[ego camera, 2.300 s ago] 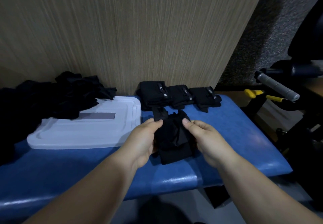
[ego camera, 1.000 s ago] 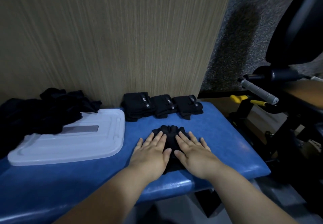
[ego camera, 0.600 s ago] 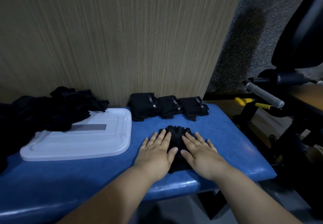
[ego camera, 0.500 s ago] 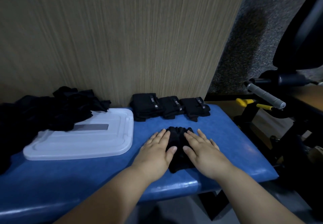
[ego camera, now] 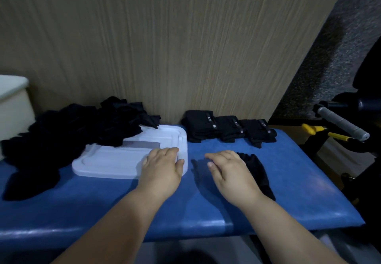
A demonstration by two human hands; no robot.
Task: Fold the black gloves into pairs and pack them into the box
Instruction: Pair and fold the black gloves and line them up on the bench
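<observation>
A flattened pair of black gloves [ego camera: 257, 173] lies on the blue padded bench [ego camera: 206, 208], just right of my right hand [ego camera: 228, 173]. That hand hovers with relaxed fingers and holds nothing. My left hand [ego camera: 162, 167] is over the right end of the white plastic lid [ego camera: 115, 160], fingers relaxed and empty; whether it touches the lid is unclear. Three folded glove pairs [ego camera: 226, 128] sit in a row against the wooden wall. A heap of loose black gloves [ego camera: 78, 127] covers the bench's left part and the lid's far edge.
A white box corner [ego camera: 12, 98] shows at the far left. Right of the bench stands dark exercise equipment with a grey handle [ego camera: 340, 122] and yellow-tipped parts [ego camera: 313, 129]. The bench's front edge runs just under my forearms.
Both hands have lifted off the flattened glove pair and moved left; the left one is now at the white lid. The view has swung left too.
</observation>
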